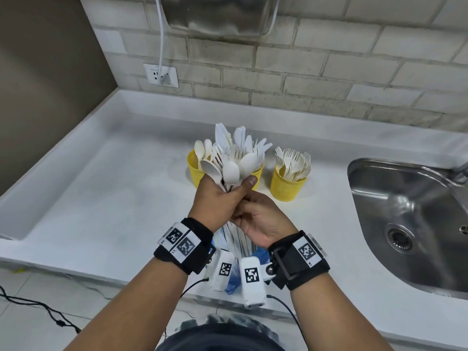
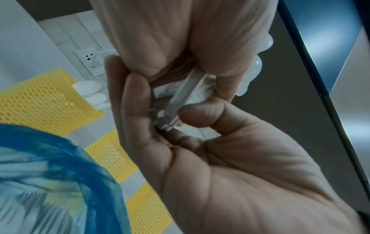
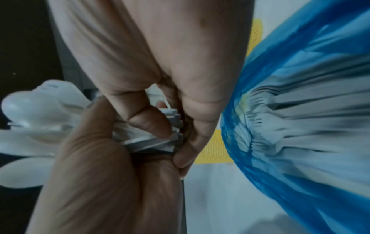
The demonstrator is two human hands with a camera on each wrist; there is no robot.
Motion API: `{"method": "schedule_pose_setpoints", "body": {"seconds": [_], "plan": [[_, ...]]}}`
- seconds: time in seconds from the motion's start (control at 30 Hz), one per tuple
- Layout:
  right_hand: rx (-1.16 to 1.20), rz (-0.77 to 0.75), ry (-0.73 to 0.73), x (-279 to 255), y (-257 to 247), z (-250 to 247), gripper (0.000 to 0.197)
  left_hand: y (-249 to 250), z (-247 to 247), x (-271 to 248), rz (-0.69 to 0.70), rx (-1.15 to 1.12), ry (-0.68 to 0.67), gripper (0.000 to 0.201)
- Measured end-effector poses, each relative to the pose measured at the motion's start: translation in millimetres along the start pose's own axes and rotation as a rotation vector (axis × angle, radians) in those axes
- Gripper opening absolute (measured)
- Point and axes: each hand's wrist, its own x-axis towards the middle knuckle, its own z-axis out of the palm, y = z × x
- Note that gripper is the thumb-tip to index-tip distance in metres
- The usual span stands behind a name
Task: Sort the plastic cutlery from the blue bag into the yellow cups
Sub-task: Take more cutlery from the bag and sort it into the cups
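Head view shows the left hand [image 1: 217, 198] fisted around a mixed bundle of plastic cutlery [image 1: 233, 158], bowls, tines and blades fanned upward above the table [image 1: 101, 188], so each kind can be read at a glance before sorting. Just below, the right hand [image 1: 260, 219] has its fingers [image 3: 148, 120] curled onto the handle ends, seemingly evening them up or working one piece loose; which piece I cannot tell. Under both wrists lies the blue bag [image 1: 260, 257], mouth open, more white handles inside it. Three yellow cups stand beyond: the left cup [image 1: 195, 171] carries spoons, the middle cup [image 1: 257, 173] is mostly hidden by the bundle, and the right cup [image 1: 286, 183] holds forks, near the sink [image 1: 415, 224].
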Motion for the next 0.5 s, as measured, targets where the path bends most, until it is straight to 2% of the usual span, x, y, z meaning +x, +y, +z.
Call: {"method": "schedule_pose_setpoints", "body": {"seconds": [0.1,0.33,0.5], "plan": [[-0.158,-0.071,0.041,4,-4,-3,0.048,1,10,1,-0.015,0.018,-0.012,0.043],[-0.418,-0.158,0.109,5,-14,-9,0.032,-6,23,5,-0.039,0.049,0.082,0.05],[-0.532,-0.167,0.09,3,-18,-16,0.036,-5,26,6,-0.029,0.061,0.042,0.043]]}}
